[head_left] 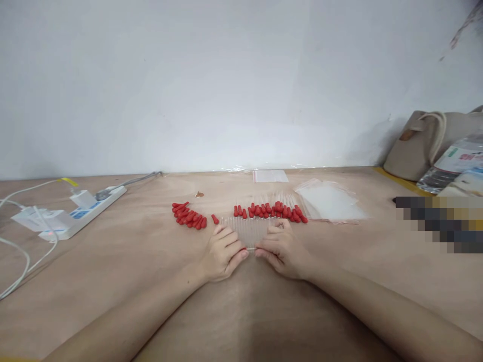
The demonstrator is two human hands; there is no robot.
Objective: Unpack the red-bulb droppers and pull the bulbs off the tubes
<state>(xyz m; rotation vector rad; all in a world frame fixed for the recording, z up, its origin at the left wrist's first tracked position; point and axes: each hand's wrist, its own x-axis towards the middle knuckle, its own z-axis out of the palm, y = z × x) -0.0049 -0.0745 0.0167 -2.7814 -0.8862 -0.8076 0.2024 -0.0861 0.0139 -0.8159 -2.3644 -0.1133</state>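
A row of clear plastic tubes (249, 230) lies flat on the wooden table (151, 261), between my two hands. My left hand (222, 254) rests at the row's left end, fingers curled and pressed against the tubes. My right hand (281, 249) does the same at the right end. The thumbs nearly meet at the row's near edge. Just behind the tubes lies a line of red rubber caps (273, 210). A second loose pile of red caps (188, 215) sits to the left.
Clear zip bags (332, 201) lie at the right, with a smaller bag (270, 175) by the wall. A white power strip (81, 211) with plugs and cables lies at the left. A beige bag (422, 143) and packets stand at the far right.
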